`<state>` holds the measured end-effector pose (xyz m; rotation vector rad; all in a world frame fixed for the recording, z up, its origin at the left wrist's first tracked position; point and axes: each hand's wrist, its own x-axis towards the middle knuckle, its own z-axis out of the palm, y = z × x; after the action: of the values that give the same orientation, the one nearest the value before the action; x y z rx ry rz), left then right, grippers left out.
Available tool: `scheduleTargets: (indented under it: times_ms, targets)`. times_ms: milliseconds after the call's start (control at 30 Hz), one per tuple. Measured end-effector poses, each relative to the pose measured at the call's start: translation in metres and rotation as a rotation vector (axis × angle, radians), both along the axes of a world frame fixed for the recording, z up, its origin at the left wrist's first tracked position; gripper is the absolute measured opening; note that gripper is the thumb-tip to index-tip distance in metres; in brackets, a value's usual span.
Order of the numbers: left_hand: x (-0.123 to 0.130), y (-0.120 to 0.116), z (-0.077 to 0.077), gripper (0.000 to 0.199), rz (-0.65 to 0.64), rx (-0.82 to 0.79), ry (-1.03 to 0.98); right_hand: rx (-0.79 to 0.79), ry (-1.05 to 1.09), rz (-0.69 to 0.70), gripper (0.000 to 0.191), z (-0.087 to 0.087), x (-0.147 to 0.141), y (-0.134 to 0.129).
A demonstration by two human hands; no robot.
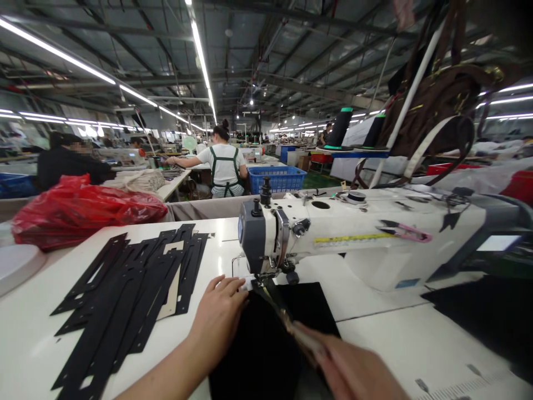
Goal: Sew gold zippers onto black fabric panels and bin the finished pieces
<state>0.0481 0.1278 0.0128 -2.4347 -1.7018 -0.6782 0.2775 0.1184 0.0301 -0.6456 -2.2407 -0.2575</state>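
A large black panel [260,355] lies on the white machine bed, its far edge under the head of the sewing machine [266,239]. My left hand [220,311] rests at the panel's left edge, fingers stretched out, their tips close beside the presser foot. From the right, my right hand [350,361] is closed, smeared by motion, around what looks like a pair of scissors [281,308]. Their dark blades point at the needle area, with a brass-coloured joint behind. Whether the blades touch thread or panel is hidden.
Left on the table lies a spread of black cut strips [125,294] with some beige pieces. Behind are a red plastic bag [83,208] and a blue basket [277,179]. Pink-handled snips [406,230] lie on the machine arm. A co-worker [225,161] sits ahead, facing away.
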Motion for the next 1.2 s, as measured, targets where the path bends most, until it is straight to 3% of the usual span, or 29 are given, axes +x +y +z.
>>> scheduleTargets:
  times_ms: [67, 133, 233, 300, 400, 500, 600, 667, 800, 1000, 1200]
  targets:
    - [0.018, -0.016, 0.001, 0.022, 0.005, -0.068, -0.064, -0.123, 0.072, -0.078, 0.029, 0.03, 0.001, 0.01]
    - [0.044, -0.029, 0.003, 0.038, -0.088, -0.201, -0.246, -0.107, 0.08, -0.112, 0.032, 0.047, -0.005, 0.02]
    - [0.079, -0.035, 0.007, 0.062, -0.377, -0.422, -0.527, 0.129, 0.027, -0.172, 0.033, 0.05, -0.015, 0.031]
    - [0.085, -0.032, 0.007, 0.047, -0.455, -0.453, -0.573, 0.259, 0.001, -0.181, 0.029, 0.048, -0.017, 0.035]
    - [0.067, -0.026, 0.004, 0.017, -0.29, -0.234, -0.512, 0.326, -0.033, -0.067, 0.023, 0.045, -0.011, 0.037]
    - [0.039, -0.02, 0.0, 0.02, -0.118, -0.024, -0.505, 0.298, -0.074, 0.065, 0.02, 0.044, -0.006, 0.034]
    - [0.024, -0.011, -0.002, 0.021, -0.184, 0.044, -0.446, 0.253, -0.088, 0.126, 0.019, 0.04, -0.006, 0.028]
    - [0.021, -0.004, -0.003, 0.021, -0.239, 0.07, -0.275, 0.245, -0.094, 0.144, 0.019, 0.037, -0.007, 0.024]
    - [0.018, 0.005, -0.007, 0.014, -0.189, 0.104, 0.035, 0.281, -0.156, 0.131, 0.023, 0.033, -0.008, 0.017]
    - [0.009, 0.001, -0.002, 0.017, -0.107, 0.095, 0.09, 0.326, -0.223, 0.108, 0.02, 0.03, -0.007, 0.013]
    - [0.009, 0.0, 0.001, 0.027, -0.261, 0.273, 0.022, 0.402, -0.228, 0.106, 0.027, 0.025, -0.016, 0.012]
